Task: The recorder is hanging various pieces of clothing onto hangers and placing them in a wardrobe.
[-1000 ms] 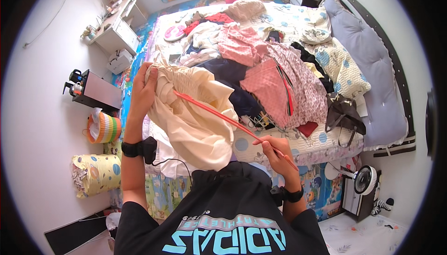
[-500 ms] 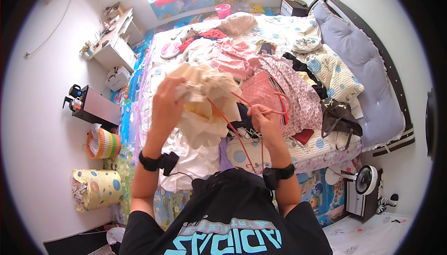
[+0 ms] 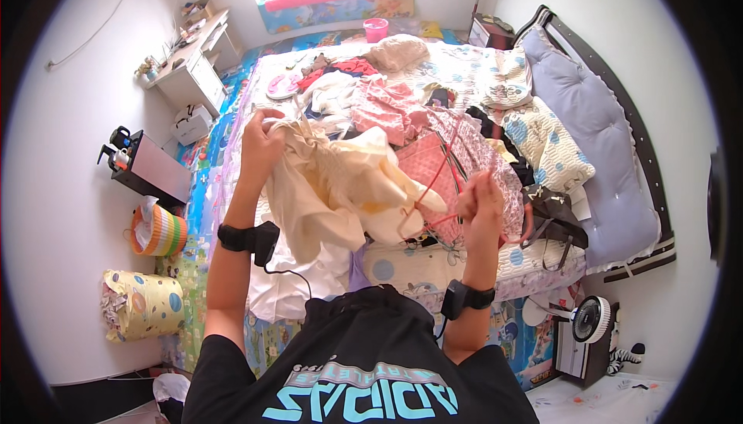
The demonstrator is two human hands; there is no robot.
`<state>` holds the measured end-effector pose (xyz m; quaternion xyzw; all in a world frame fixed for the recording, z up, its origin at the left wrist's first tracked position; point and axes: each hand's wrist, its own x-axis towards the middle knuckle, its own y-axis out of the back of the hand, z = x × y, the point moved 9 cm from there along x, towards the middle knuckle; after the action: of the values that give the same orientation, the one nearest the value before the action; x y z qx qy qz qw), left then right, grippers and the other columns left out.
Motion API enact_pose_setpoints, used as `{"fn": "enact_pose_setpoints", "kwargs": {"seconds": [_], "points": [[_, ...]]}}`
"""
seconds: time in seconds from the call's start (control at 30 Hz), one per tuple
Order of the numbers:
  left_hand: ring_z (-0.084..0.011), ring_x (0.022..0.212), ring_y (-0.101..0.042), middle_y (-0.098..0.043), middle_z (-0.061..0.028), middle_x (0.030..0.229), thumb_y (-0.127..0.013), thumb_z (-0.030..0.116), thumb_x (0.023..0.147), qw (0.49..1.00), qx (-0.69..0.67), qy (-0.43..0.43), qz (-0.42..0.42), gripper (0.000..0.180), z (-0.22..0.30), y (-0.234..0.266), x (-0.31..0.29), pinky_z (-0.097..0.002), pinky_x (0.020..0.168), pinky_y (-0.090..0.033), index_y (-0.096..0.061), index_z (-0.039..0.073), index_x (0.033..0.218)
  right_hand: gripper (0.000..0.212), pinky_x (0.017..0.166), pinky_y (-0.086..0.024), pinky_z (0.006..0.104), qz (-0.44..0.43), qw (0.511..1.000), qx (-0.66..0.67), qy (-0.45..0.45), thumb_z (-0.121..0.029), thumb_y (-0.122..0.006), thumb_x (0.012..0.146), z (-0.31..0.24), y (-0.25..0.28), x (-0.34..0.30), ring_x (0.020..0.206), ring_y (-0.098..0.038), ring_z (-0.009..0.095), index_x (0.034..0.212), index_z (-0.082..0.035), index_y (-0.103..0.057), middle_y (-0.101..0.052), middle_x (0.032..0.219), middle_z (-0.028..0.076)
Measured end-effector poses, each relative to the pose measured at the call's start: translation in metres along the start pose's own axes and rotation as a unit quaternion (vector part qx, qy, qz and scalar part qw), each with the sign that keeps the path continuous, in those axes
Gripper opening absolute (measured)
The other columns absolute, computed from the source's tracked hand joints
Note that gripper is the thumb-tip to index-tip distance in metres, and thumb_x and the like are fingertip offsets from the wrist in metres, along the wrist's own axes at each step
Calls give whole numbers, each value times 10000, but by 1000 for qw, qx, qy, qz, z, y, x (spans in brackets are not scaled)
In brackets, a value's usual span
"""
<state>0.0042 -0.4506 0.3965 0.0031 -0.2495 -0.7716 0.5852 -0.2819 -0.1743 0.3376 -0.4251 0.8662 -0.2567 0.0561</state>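
My left hand (image 3: 265, 136) is closed on the gathered top edge of a cream garment (image 3: 325, 180), which hangs in loose folds above the bed and spreads to the right. Off to its right, my right hand (image 3: 481, 195) is closed round a thin red-pink clothes hanger (image 3: 438, 178). The hanger's frame reaches left to the lower end of the garment; whether it touches the cloth I cannot tell. Under my hands lie a pink quilted piece (image 3: 418, 162) with dark edging and a pink floral cloth (image 3: 507, 162). A white cloth (image 3: 290, 292) hangs at the near bed edge.
Piled clothes, including a pink ruffled garment (image 3: 387, 110), cover the middle of the bed. A dark bag (image 3: 556, 219) lies right, near patterned pillows (image 3: 548, 139). A striped basket (image 3: 166, 230) and a yellow fabric bin (image 3: 143, 305) stand left; a white fan (image 3: 590, 319) is at lower right.
My hands have moved apart, the left one up and left, the right one to the right with the hanger. The cream garment has come away from the hanger's middle and stretches out wider.
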Motion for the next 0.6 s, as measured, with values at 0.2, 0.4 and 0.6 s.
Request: {"fn": "enact_pose_setpoints", "kwargs": {"seconds": [0.2, 0.4, 0.6], "points": [[-148, 691, -651, -666, -84, 819, -552, 116, 888, 925, -333, 182, -8, 162, -22, -15, -7, -265, 629, -529, -607, -3, 984, 387, 468, -276, 230, -157, 946, -279, -48, -301, -457, 993, 22, -16, -44, 500, -349, 37, 795, -15, -627, -410, 552, -37], [-113, 730, -606, -652, -48, 803, -530, 163, 891, 971, -149, 170, -79, 222, -5, -9, -22, -253, 676, -493, -662, -16, 905, 383, 494, -322, 253, -195, 912, -348, -97, -275, -469, 981, 38, -20, -56, 538, -419, 74, 759, -18, -646, -471, 562, 7], [-128, 777, -602, -658, -63, 829, -526, 101, 869, 975, -98, 77, -186, 207, 18, -34, -38, -284, 714, -476, -645, -52, 943, 365, 532, -391, 277, -136, 893, -428, -7, -259, -476, 971, 42, -21, -46, 543, -459, 104, 733, -28, -630, -501, 565, 36]]}}
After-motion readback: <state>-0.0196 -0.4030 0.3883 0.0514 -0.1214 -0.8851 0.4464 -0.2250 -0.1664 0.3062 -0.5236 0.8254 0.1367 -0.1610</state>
